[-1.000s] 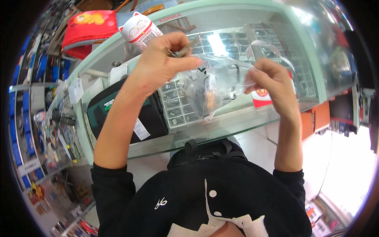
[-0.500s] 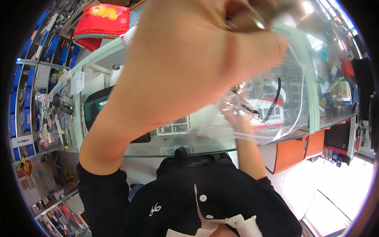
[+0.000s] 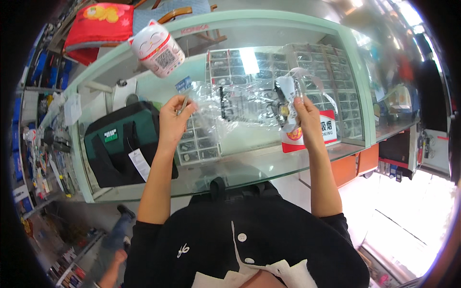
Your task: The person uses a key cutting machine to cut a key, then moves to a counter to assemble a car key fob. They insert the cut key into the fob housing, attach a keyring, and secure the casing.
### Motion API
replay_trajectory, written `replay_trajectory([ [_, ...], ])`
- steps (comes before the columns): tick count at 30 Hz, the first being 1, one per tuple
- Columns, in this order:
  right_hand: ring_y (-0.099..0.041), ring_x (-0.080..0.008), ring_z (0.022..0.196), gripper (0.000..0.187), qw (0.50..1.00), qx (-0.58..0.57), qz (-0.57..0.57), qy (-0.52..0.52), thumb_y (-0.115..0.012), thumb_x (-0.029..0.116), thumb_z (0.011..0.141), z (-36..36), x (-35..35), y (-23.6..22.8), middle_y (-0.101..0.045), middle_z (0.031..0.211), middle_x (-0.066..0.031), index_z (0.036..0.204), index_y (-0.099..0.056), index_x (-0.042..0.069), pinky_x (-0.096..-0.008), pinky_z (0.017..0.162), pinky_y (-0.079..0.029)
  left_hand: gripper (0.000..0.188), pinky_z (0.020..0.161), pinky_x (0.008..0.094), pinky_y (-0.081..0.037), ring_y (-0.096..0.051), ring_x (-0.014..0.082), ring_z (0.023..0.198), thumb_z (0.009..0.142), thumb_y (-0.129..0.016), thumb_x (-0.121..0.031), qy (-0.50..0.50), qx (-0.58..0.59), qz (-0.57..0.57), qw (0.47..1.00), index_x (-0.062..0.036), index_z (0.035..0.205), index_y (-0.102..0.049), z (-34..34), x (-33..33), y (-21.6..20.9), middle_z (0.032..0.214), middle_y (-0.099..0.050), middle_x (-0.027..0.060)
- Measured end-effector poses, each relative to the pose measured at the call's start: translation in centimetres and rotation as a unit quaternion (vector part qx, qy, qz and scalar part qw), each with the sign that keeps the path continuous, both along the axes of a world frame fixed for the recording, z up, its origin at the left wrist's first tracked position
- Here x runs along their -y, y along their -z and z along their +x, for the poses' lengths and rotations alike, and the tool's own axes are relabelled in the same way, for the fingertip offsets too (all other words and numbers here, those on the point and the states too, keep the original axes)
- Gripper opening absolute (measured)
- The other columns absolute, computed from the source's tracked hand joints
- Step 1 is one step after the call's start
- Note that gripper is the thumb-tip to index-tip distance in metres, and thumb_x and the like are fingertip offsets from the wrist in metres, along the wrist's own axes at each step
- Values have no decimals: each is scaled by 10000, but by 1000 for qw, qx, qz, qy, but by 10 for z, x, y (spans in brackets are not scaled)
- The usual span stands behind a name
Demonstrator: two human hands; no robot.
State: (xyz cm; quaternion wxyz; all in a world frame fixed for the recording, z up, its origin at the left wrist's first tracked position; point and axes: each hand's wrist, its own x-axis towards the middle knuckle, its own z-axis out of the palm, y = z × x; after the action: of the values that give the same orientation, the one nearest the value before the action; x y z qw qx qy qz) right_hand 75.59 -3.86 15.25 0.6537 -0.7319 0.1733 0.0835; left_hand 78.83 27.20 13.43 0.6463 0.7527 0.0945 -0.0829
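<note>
A clear plastic bag (image 3: 254,103) is stretched between my two hands above the glass counter. My left hand (image 3: 175,117) pinches its left end, and a thin metallic piece shows between the fingers; its kind is unclear. My right hand (image 3: 309,120) grips the right end, thumb on top, beside a pale label and small black and brass-coloured parts (image 3: 282,103) inside the bag. A black strip (image 3: 222,102) shows near the bag's left part. Below my right hand lies a red and white sign (image 3: 293,146) on the counter.
The glass counter (image 3: 240,175) holds gridded trays of small parts (image 3: 225,60). A black and green bag (image 3: 113,153) with a tag stands left. A white cat-shaped container (image 3: 158,50) sits at the back. Another person's arm (image 3: 113,269) shows lower left; shelves line the left.
My left hand has come down from close in front of the camera to the plastic bag's left end. The bag is now spread sideways between both hands; the view has shifted slightly.
</note>
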Motion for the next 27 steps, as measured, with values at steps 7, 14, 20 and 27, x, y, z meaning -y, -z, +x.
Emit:
replay_trajectory([
  [7,-397,-30,625,350,981,73,-174,-43,-490,293,917,12,-30,-16,-522,749,50,1007,-591,-29,-192,544,-316,165,376,197,-347,-426,31,416,825,-595,-123,-20,3,-56,998,4,930,-607,-23,-9,28,868,-627,29],
  [14,-380,-56,632,333,933,86,-326,-128,-484,270,925,6,-62,-71,-455,637,17,919,-591,-45,-211,552,-322,194,385,205,-341,-433,41,431,812,-606,-146,-53,-14,-46,997,-7,949,-609,-27,-7,28,727,-584,6],
  [20,-391,-150,538,243,924,95,-352,-112,-464,194,909,9,-80,-99,-461,592,-108,848,-527,-32,-279,517,-342,240,432,211,-363,-443,48,470,797,-620,-155,-45,-26,-24,998,4,977,-613,-29,-6,28,716,-592,24],
  [27,-377,-73,527,184,925,163,-325,-106,-468,142,907,6,-80,-112,-444,582,-32,874,-558,-14,-237,480,-316,246,472,216,-396,-498,66,566,798,-618,-103,-26,4,-16,1000,-24,1031,-607,-30,-6,15,963,-615,40],
])
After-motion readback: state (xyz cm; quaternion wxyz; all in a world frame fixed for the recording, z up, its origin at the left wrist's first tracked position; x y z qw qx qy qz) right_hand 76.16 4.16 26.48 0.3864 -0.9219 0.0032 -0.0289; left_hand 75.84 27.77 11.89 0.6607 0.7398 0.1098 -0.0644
